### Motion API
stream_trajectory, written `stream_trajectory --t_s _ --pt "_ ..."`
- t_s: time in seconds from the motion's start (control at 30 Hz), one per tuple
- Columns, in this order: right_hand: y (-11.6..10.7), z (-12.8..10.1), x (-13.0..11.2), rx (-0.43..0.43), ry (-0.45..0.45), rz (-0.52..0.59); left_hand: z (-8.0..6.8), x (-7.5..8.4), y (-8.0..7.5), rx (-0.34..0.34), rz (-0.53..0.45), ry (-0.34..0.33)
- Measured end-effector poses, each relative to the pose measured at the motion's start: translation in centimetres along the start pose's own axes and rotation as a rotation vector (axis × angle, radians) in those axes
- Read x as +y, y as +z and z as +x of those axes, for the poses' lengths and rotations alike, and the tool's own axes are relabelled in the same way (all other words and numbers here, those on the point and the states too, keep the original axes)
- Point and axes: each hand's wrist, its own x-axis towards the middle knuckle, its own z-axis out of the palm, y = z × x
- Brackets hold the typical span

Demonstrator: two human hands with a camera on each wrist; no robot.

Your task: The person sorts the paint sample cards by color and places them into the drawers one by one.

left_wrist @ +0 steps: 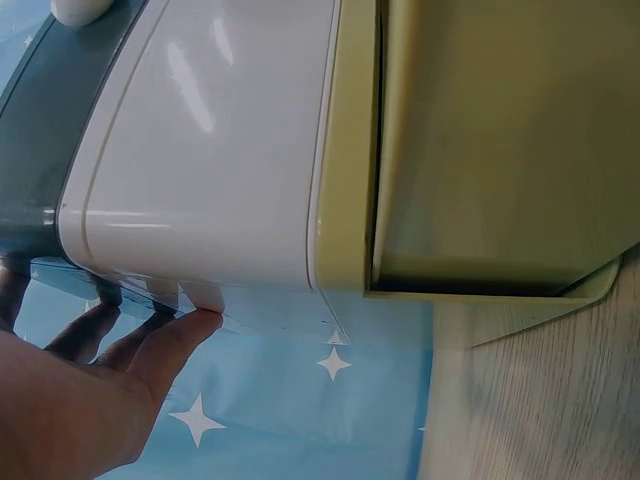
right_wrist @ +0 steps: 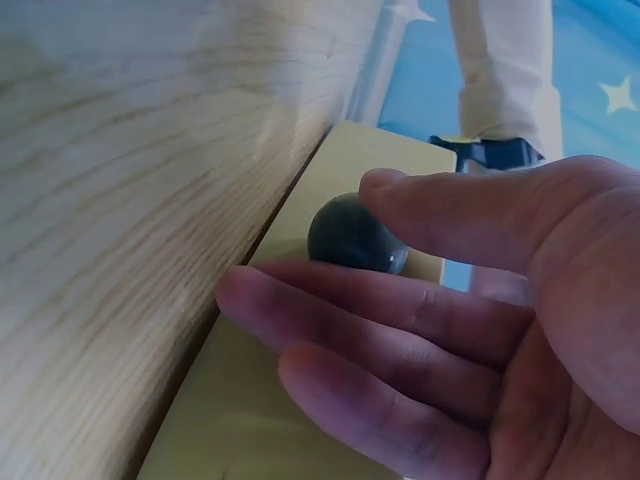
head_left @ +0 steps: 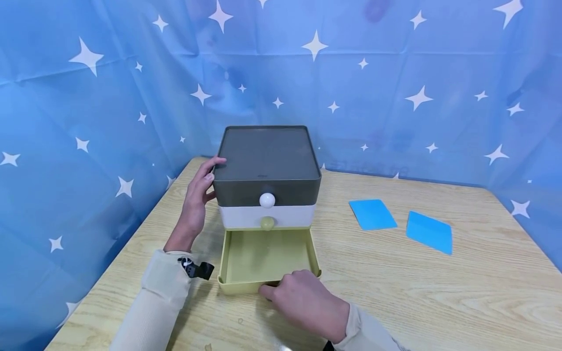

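Observation:
A small drawer box (head_left: pixel 269 153) has a dark grey top tier, a white middle tier and an olive-green bottom drawer (head_left: pixel 268 253). That bottom drawer is pulled out and nothing lies in it. My left hand (head_left: pixel 197 195) rests against the box's left side, fingertips up at the dark tier's edge; in the left wrist view its fingers (left_wrist: pixel 170 350) extend along the wall. At the drawer front, my right hand (head_left: pixel 303 300) pinches a round dark knob (right_wrist: pixel 350 235) between thumb and index finger, its other fingers loosely bent.
Two blue square sheets (head_left: pixel 373 214) (head_left: pixel 429 231) lie on the wooden table (head_left: pixel 483 278) right of the box. A white knob (head_left: pixel 267 200) and a green knob (head_left: pixel 267 223) stick out from the upper tiers. Behind hangs a blue star-patterned curtain (head_left: pixel 281 78).

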Motion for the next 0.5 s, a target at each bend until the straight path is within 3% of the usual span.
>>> stream_trajectory --t_s 0.3,0.5 --pt "-0.1 -0.3 -0.2 0.002 -0.017 0.039 0.1 0.0 0.1 -0.009 0.012 -0.005" --pt "-1.1 -2.0 0.8 -0.044 -0.071 0.246 -0.1 0.2 0.0 -0.007 0.012 -0.012"
